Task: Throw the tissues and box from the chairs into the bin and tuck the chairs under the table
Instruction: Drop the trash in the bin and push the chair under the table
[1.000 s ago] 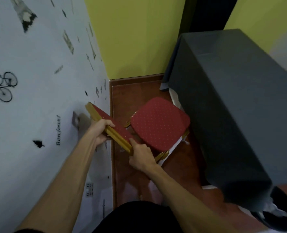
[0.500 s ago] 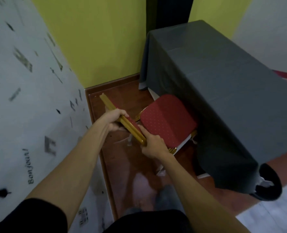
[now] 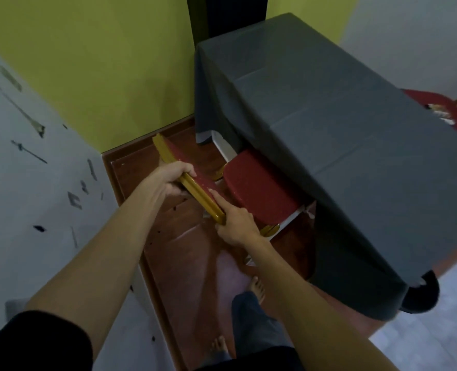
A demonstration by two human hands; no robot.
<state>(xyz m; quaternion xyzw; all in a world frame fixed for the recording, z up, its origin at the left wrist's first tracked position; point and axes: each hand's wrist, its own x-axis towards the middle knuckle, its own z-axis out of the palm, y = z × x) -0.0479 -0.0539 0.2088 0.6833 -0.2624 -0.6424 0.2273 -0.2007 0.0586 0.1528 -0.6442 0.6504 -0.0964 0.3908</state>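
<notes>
A red chair with a gold frame stands at the near long side of the table, which is draped in a dark grey cloth. Its seat is partly under the table edge. My left hand grips the top of the chair back from behind. My right hand holds the near end of that gold top rail. A second red chair shows beyond the far side of the table, with small white pieces on its seat. A black bin sits on the floor past the table's near corner.
A white wall with black stickers runs close along my left. A yellow-green wall closes the far end. The strip of reddish floor between wall and table is narrow. My bare feet stand on it.
The chair has slid further toward the table, so more of its seat lies under the cloth. Both hands have stayed on the chair back. The view has swung and shows the second chair.
</notes>
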